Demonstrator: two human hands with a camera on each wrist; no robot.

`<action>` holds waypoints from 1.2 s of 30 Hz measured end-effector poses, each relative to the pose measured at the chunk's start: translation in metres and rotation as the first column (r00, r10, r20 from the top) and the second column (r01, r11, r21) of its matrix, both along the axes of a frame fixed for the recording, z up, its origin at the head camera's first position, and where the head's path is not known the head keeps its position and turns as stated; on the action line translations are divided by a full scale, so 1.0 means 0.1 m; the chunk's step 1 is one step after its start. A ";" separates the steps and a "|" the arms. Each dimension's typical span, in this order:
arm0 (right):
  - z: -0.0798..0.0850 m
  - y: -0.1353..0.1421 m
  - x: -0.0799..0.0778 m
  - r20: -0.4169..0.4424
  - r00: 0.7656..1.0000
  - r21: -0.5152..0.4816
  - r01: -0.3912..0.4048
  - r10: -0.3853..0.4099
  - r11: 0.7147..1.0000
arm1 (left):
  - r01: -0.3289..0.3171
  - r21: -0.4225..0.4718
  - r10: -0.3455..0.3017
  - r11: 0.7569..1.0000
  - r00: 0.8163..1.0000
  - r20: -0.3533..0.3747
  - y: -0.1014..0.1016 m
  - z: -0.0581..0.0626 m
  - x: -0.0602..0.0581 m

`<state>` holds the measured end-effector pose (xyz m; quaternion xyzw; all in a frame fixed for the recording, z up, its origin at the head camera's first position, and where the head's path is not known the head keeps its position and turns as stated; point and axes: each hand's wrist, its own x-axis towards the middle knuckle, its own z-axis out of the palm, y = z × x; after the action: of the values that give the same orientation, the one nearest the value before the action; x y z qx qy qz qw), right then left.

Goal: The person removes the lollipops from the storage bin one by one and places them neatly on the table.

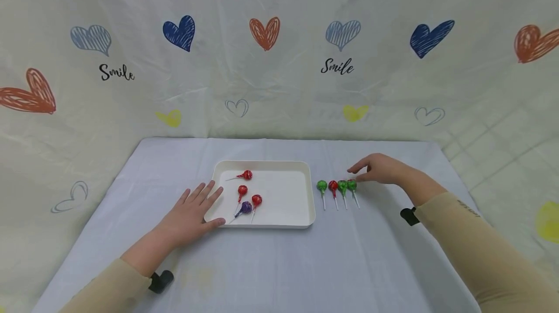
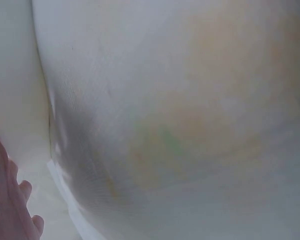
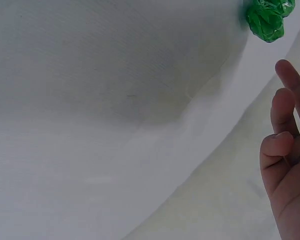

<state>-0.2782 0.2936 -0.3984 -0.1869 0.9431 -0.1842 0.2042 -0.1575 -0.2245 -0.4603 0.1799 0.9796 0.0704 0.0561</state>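
A white rectangular tray (image 1: 284,196) lies on the table, with my left hand (image 1: 188,216) spread flat over its left edge, thumb at the front rim. Inside the tray are three red lollipops, one at the back (image 1: 247,175), one in the middle (image 1: 242,190) and one nearer the front (image 1: 256,200), plus a purple lollipop (image 1: 246,207). Right of the tray stands a row: a green lollipop (image 1: 321,186), a red lollipop (image 1: 333,186) and two more green lollipops (image 1: 342,186), sticks toward me. Beside the row's right end hovers my right hand (image 1: 382,169), fingers loosely bent, nothing visible in them.
A white cloth (image 1: 271,269) covers the table, with faint stains in the left wrist view. Behind it hangs a pale backdrop (image 1: 284,119) printed with hearts. A dark wrist camera (image 1: 161,281) sits under the left sleeve, another (image 1: 409,216) under the right.
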 end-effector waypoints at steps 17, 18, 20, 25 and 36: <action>0.17 -0.46 0.01 0.041 0.998 -0.056 -0.047 0.050 0.997 | 0.004 -0.003 -0.004 1.000 1.000 0.003 0.02 0.05 0.01; 0.18 -0.51 0.01 0.041 0.997 -0.061 -0.055 0.058 0.997 | 0.004 -0.003 -0.004 1.000 1.000 0.003 0.03 0.05 0.01; 0.19 -0.62 0.00 0.047 0.997 -0.063 -0.063 0.066 0.996 | 0.002 -0.004 -0.002 1.000 1.000 0.007 0.03 0.06 0.01; 0.20 -0.91 -0.01 0.048 0.995 -0.076 -0.087 0.091 0.993 | -0.004 -0.004 0.004 1.000 1.000 0.010 0.03 0.06 0.02; 0.20 -1.57 -0.01 0.045 0.980 -0.082 -0.188 0.192 0.979 | -0.012 -0.015 0.012 1.000 1.000 0.000 0.00 0.01 0.01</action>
<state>-0.2789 0.1368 -0.3782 -0.2788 0.9074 -0.2050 0.2384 -0.1561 -0.2248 -0.4597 0.1735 0.9811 0.0635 0.0569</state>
